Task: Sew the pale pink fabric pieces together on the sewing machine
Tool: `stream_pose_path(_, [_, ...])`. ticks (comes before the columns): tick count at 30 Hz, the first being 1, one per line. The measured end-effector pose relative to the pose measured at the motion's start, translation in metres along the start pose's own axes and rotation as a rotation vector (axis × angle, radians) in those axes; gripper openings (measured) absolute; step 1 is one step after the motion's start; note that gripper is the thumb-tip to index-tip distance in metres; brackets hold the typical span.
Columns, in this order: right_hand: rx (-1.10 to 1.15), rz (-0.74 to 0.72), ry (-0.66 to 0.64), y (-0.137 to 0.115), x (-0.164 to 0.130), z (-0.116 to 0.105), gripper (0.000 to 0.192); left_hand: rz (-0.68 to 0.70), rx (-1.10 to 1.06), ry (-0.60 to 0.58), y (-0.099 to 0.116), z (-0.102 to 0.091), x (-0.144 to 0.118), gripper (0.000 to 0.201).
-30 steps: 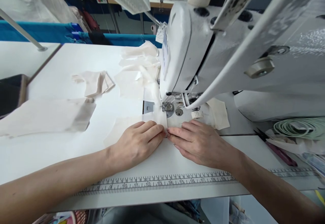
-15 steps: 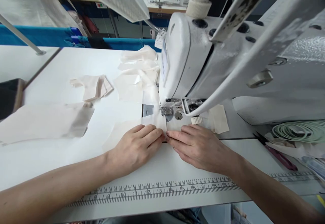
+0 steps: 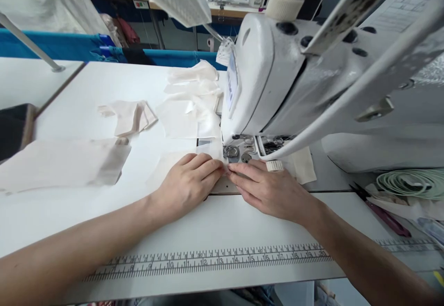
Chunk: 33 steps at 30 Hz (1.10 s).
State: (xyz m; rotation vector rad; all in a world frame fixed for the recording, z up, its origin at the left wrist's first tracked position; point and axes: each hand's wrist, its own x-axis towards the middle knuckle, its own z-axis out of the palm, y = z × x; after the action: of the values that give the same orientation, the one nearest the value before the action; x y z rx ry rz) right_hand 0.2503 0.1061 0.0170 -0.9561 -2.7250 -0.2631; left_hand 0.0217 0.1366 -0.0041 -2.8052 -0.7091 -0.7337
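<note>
A thin white fabric piece lies on the table and runs under the presser foot of the sewing machine. My left hand rests on that fabric, its fingers pinched together at the edge just in front of the foot. Opposite it, my right hand pinches the same edge, thumb and forefinger almost touching the left fingertips. Both hands partly hide the fabric. Behind the foot, more cream fabric pieces lie loosely layered beside the machine head.
Folded cream scraps and a long fabric panel lie to the left. A small fabric square sits under the machine arm. Dark-handled snips and a green cord coil are at right. A ruler strip lines the front edge.
Both hands have moved slightly forward toward the presser foot with the fabric edge between their fingers. The camera view has shifted a little.
</note>
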Motion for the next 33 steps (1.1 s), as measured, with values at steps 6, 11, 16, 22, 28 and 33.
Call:
stream_pose_path(6, [-0.020,0.007,0.013,0.000,0.002,0.001,0.025,-0.040,-0.039,-0.014,-0.006,-0.002,0.003,0.017])
stream_pose_path(11, [-0.063,0.030,-0.024,-0.003,0.002,0.000,0.026,0.009,0.012,-0.031,-0.008,-0.003,0.004,0.017])
stream_pose_path(16, [-0.107,0.048,-0.041,-0.005,-0.001,0.002,0.031,0.077,0.080,-0.009,-0.008,-0.001,0.006,0.014])
stream_pose_path(22, [-0.119,0.035,-0.024,-0.006,-0.004,0.003,0.029,0.084,0.072,0.004,-0.008,-0.002,0.006,0.016])
stream_pose_path(28, [-0.094,0.034,-0.019,-0.009,-0.005,0.001,0.029,0.075,0.057,0.001,-0.008,-0.003,0.006,0.015])
stream_pose_path(33, [-0.087,0.040,0.009,-0.011,-0.004,0.001,0.027,0.084,0.050,0.000,-0.008,-0.004,0.005,0.016])
